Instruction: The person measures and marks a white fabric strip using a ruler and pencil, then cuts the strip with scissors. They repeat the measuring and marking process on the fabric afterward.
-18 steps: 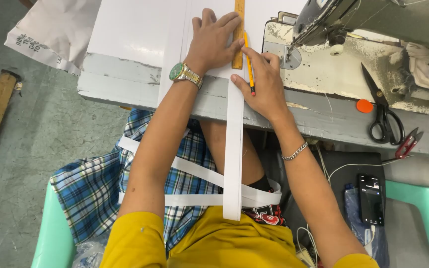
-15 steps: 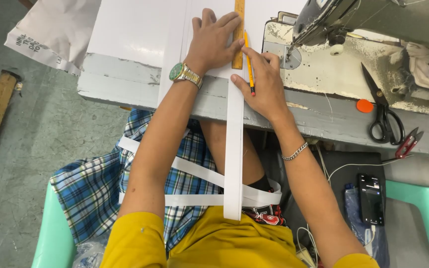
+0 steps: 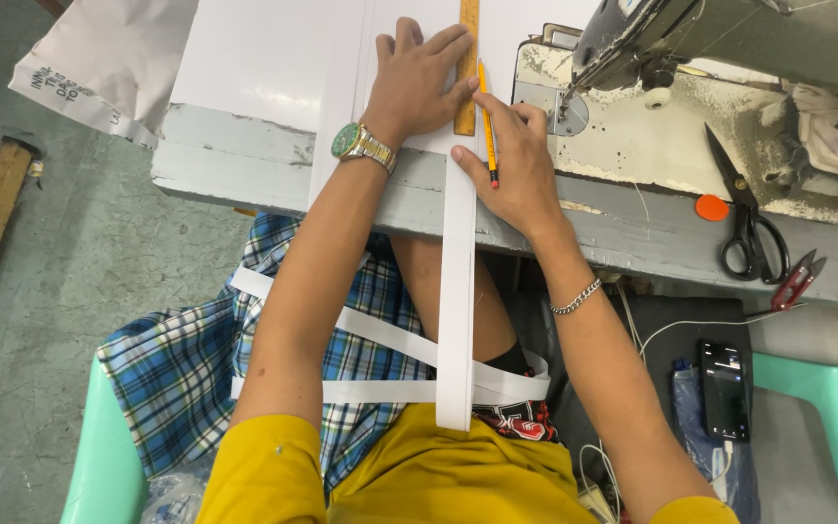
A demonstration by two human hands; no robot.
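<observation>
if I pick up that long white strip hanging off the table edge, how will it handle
Probably floppy: the white strip droops over the table edge and loops across the lap. Likely light, since it hangs loose. It may slide once the left hand lifts.

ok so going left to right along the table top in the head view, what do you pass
left hand pressing down, wooden ruler, yellow pencil in the right hand, sewing machine, orange disc, black scissors, red snips
</observation>
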